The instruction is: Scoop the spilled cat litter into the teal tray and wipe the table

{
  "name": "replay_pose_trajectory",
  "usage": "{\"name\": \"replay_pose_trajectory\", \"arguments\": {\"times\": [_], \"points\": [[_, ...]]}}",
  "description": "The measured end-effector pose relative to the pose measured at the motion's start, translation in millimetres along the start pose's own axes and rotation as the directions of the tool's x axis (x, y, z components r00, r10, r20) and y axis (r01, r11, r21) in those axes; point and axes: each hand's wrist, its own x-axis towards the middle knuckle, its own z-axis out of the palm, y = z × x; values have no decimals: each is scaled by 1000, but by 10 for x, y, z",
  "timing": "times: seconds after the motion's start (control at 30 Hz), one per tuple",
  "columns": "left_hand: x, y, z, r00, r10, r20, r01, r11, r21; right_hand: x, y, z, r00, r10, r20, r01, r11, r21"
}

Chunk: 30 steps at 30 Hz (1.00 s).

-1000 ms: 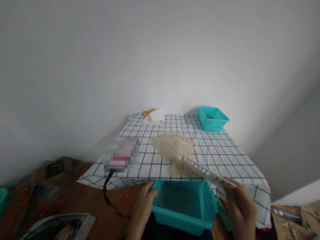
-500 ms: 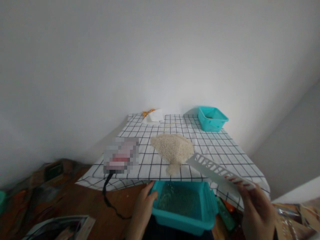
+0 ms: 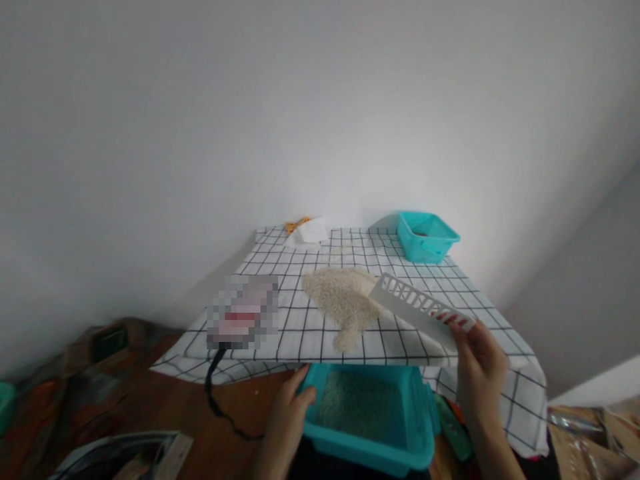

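My left hand (image 3: 291, 407) grips the left rim of a teal plastic bin (image 3: 370, 448) just below the table's front edge. Pale grains (image 3: 357, 400) cover the bin's floor. In my right hand (image 3: 477, 360) is a white slotted plastic strip (image 3: 415, 310), held by its right end. Its far end reaches the right side of a heap of pale rice-like grains (image 3: 335, 293) on the table; whether it touches the heap I cannot tell. A narrow tongue of grains runs from the heap toward the front edge, above the bin.
A black-and-white checked cloth covers the table (image 3: 300, 327). At the back right stands a smaller teal basket (image 3: 427, 248); at the back left lies white paper (image 3: 309, 233) beside something orange (image 3: 297, 224). A blurred-out item (image 3: 243, 312) has a black cord (image 3: 213, 393) hanging down.
My right hand has lifted and moved the slotted strip away from the front edge, to the heap's right flank. More grains lie in the bin. My left hand stays on the rim.
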Motion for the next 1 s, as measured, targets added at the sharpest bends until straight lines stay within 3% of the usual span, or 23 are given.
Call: {"name": "replay_pose_trajectory", "arguments": {"times": [0.13,0.3,0.63,0.8,1.0], "points": [[14,-24,0,1000,-20,-7,20,1000,2,332,79,283,997,-60,57,53,992,117],[51,-100,-21,1000,2,19,-2,1000,-13,502,185,518,970,-22,241,-22,983,180],[94,-180,-4,996,-41,-80,37,998,-44,414,250,350,941,31,337,-90,983,161],[72,-117,-10,998,-65,-21,63,996,-69,392,222,317,940,31,339,-88,984,155],[8,-3,-67,988,-153,-36,149,983,-105,295,148,299,940,28,339,-76,989,130]]}}
